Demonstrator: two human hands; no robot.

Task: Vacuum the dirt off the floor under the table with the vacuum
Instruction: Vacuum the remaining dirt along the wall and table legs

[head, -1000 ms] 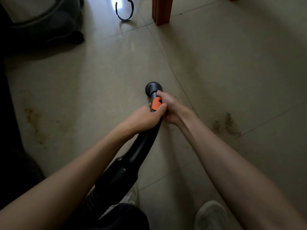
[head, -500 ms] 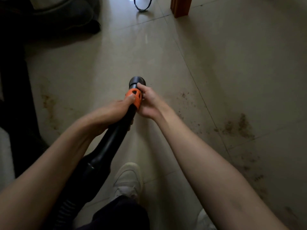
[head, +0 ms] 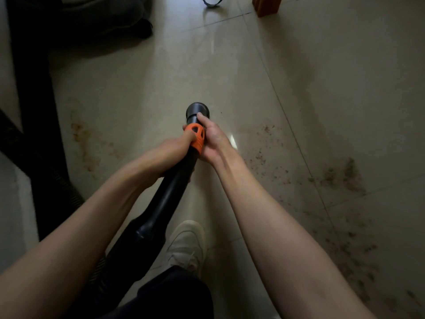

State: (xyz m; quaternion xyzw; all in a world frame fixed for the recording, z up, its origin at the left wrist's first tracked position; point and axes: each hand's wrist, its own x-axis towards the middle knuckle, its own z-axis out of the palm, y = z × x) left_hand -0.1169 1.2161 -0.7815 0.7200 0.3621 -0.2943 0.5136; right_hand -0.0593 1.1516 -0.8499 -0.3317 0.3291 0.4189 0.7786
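Vacuum wand (head: 174,180), black, runs from lower left up toward centre of view, ending in a round black nozzle (head: 197,109) over pale floor tiles (head: 161,77). An orange collar (head: 196,137) sits just behind the nozzle.

Left hand (head: 171,150) wraps around the wand right behind the collar, fingers curled under the tube, thumb tip against the orange part. Right hand (head: 212,139) grips the collar from the other side, thumb laid forward along the neck toward the nozzle.

Dirt (head: 340,176): brown specks and smears scattered on tiles to the right of the nozzle and trailing toward the lower right, apart from the nozzle mouth. A fainter yellowish stain (head: 80,139) lies left of the nozzle.

Wooden table leg (head: 266,5) stands beyond the nozzle, up and right. White sneaker (head: 186,245) planted below the hands, beside the wand. Dark ribbed hose (head: 41,166) far left.
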